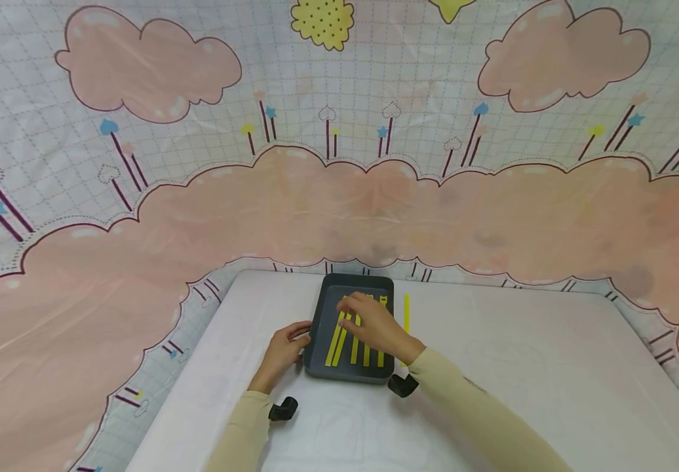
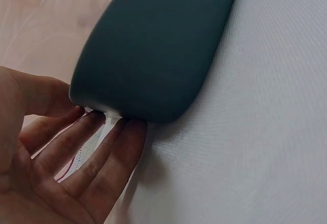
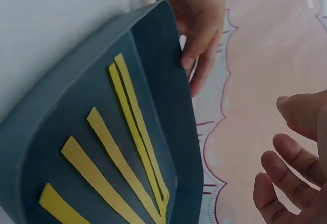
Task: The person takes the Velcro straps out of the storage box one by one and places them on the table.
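Observation:
A dark grey-blue rectangular tray (image 1: 348,376) stands on the table with several flat yellow strips (image 1: 354,351) lying lengthwise inside it. My left hand (image 1: 283,347) is at the tray's left side; in the left wrist view its fingers (image 2: 102,152) reach out to the outer wall, with the thumb beside the rim. Over the tray is my right hand (image 1: 377,324), palm down, fingers loosely bent and holding nothing. It covers parts of some strips in the head view. The right wrist view shows its thumb and fingers apart, with the two leftmost strips (image 3: 134,127) lying close together.
Just right of the tray, another yellow strip (image 1: 407,311) lies on the white table (image 1: 522,367), partly behind the right forearm. Black wrist devices (image 1: 283,409) sit at both sleeves. A curtain (image 1: 375,203) printed with clouds hangs behind and beside the table.

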The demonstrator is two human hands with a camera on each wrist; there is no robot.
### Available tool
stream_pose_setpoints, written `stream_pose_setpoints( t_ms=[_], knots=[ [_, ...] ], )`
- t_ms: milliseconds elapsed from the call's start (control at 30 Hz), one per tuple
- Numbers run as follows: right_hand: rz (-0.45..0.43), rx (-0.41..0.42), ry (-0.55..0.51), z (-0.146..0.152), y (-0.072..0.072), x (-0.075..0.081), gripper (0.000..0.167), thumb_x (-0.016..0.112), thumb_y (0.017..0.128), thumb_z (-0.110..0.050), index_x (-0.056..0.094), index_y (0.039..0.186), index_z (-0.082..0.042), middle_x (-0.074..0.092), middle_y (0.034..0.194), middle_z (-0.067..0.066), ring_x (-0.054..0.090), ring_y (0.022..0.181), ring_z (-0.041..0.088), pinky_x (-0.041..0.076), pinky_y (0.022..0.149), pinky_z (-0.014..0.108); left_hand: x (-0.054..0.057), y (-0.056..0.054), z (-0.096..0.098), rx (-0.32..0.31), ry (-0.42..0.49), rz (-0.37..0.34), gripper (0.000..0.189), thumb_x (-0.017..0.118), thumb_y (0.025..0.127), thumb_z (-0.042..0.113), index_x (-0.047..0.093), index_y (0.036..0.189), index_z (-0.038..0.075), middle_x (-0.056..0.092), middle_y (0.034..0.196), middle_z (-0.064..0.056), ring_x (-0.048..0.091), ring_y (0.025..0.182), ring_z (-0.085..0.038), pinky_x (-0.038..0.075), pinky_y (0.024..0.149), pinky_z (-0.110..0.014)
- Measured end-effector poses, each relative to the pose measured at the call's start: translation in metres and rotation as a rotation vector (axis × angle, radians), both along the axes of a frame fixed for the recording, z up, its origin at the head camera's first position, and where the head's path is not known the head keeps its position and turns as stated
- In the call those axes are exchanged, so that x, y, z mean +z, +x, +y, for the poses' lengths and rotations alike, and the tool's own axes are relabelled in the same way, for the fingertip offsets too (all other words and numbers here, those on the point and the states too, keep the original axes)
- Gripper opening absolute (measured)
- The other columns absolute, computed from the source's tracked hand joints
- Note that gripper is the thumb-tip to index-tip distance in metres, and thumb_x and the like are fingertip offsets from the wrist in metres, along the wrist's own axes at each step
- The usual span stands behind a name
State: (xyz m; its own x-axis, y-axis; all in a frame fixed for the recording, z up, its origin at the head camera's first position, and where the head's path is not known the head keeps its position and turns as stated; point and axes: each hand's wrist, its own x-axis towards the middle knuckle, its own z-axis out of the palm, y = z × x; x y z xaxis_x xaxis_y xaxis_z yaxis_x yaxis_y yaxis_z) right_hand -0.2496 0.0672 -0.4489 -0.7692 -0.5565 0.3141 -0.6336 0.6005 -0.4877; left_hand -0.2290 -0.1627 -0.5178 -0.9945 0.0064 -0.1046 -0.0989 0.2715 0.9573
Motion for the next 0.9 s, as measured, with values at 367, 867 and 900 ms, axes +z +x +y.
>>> stream_pose_setpoints(
  t_ms=[367, 867, 900],
  knots=[
    [0.101, 0.052, 0.195, -0.009, -0.013, 0.001, 0.030, 0.065, 0.095, -0.029, 0.063, 0.122, -0.016, 0.062, 0.120, 0.000, 0.060, 0.111, 0.018, 0.052, 0.092, 0.034, -0.003, -0.003, -0.001, 0.006, -0.008, -0.011, 0.037, 0.057, 0.096, 0.009, 0.061, 0.133, 0.009, 0.061, 0.136, -0.016, 0.066, 0.104, -0.020, 0.052, 0.066, -0.029],
    [0.273, 0.149, 0.495, -0.021, -0.034, -0.009, 0.038, 0.071, 0.091, -0.023, 0.061, 0.127, -0.018, 0.061, 0.124, 0.002, 0.060, 0.112, 0.019, 0.053, 0.091, 0.034, -0.002, -0.002, 0.000, -0.006, -0.014, -0.011, 0.038, 0.058, 0.096, 0.009, 0.060, 0.134, 0.008, 0.061, 0.136, -0.017, 0.065, 0.107, -0.024, 0.052, 0.065, -0.027],
    [0.284, 0.150, 0.515, -0.022, -0.035, -0.011, 0.038, 0.071, 0.091, -0.024, 0.061, 0.127, -0.018, 0.061, 0.124, 0.002, 0.059, 0.113, 0.019, 0.053, 0.091, 0.035, -0.002, -0.002, 0.000, -0.007, -0.014, -0.009, 0.038, 0.058, 0.096, 0.009, 0.060, 0.134, 0.008, 0.061, 0.136, -0.017, 0.065, 0.108, -0.024, 0.052, 0.065, -0.027]
  ],
)
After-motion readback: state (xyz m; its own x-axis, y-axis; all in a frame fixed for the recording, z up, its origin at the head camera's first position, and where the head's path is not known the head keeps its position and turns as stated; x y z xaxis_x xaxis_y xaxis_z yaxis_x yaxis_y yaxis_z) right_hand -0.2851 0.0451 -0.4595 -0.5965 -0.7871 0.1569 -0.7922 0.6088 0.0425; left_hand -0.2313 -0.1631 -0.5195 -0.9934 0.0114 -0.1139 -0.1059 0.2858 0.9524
